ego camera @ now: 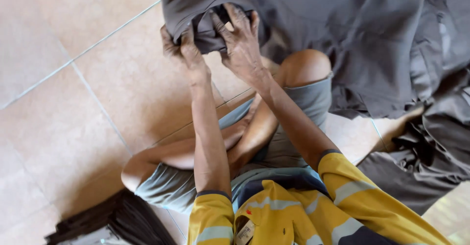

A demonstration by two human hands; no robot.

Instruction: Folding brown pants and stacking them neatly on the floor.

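While both hands work one end of it, the big grey cloth (342, 34) is still mostly unsorted: it sprawls in loose folds over the tiled floor (88, 93) toward the upper right edge, draped against the raised knee (306, 66), so I'd judge the handling barely started, bulk still to go. Fabric looks thin, matte, woven, soft enough to crease sharply; flat panels and seams show, no stiff parts. Floor is smooth glazed beige tile with pale grout lines, slight sheen. More dark grey cloth (426, 162) lies crumpled at the right edge, and a dark pleated bundle (122, 223) sits at the bottom left. Left hand (178, 42) is closed, fingers curled into a bunched hem. Right hand (242, 39) is half closed, fingers spread and hooked over the same bunch, just beside the left.
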